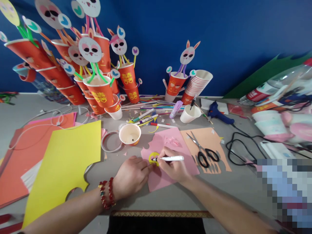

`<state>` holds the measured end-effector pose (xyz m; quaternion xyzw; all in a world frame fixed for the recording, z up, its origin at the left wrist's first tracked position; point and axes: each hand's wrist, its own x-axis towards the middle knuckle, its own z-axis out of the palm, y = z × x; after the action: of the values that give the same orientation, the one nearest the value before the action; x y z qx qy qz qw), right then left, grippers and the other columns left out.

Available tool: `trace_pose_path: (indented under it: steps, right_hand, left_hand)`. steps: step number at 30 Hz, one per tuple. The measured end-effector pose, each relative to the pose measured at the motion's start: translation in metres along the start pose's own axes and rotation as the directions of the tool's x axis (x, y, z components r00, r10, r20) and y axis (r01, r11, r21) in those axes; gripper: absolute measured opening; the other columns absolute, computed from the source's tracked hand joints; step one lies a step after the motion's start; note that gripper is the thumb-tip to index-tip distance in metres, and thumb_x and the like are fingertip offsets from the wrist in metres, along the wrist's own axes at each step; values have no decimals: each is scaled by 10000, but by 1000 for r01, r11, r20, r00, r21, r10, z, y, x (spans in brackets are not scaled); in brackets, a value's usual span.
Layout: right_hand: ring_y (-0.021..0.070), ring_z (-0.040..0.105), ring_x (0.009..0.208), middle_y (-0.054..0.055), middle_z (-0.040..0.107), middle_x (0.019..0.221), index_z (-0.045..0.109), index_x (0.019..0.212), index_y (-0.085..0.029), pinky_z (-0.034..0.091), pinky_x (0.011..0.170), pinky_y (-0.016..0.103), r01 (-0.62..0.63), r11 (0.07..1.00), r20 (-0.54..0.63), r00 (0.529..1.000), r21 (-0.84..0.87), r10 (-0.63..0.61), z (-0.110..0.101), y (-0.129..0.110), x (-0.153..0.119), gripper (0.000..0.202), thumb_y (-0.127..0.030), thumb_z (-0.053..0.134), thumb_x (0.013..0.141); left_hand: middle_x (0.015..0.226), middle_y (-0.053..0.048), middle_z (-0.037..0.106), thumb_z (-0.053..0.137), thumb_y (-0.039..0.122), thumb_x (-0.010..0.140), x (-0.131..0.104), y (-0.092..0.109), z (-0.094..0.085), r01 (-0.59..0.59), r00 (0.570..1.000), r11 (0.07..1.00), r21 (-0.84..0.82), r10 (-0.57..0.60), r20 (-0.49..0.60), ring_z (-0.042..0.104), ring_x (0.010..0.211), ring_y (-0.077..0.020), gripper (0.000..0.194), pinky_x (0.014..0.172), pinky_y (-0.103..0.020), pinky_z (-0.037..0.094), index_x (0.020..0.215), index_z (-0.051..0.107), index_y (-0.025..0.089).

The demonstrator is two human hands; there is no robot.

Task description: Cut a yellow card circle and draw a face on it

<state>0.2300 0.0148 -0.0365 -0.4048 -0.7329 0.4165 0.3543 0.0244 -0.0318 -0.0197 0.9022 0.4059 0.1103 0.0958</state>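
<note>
A white marker (172, 158) is pinched in my right hand (174, 167), its dark tip on a small yellow paper circle (150, 159). Dark marks show on that circle, which lies on a pink sheet (156, 182) with a cut-out edge. My left hand (133, 174), fingers curled, presses the circle's lower edge down with its fingertips; beaded bracelets (106, 195) circle the wrist. Black-handled scissors (204, 154) lie slightly spread on a peach sheet (212, 136) to the right. Pink paper scraps (171, 141) rest above my right hand.
Red paper cups (98, 92) with rabbit-face cutouts stand stacked at the back left. A paper cup (130, 134) and a tape roll (103, 143) sit ahead of my left hand. Yellow paper (70, 156) lies left. A blue glue gun (219, 113) and its black cable (243, 135) occupy the right.
</note>
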Motion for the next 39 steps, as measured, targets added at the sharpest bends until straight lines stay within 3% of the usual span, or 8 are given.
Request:
trace_pose_path:
  steps: [35,39]
  right_hand:
    - [124,454,531,-47,496,603,464,715,-229,342,518,247,5,1000,-3,1000,-20,-5,-1,-4,1,173,-185,540,865]
    - [124,459,535,-42,507,615,465,711,-229,364,527,246,8,1000,-33,999,1,-8,-1,-3,2,183,-176,532,872]
  left_hand:
    - [774,-37,647,459,175,963,1,0,-2,-6,1000,1000,3,6,-14,581,679,-207,189,611,-352,379,954,647,173]
    - [796,-40,658,465,186,966,1,0,-2,-11,1000,1000,-6,11,-12,596,702,-210,190,620,-354,388,1020,648,175]
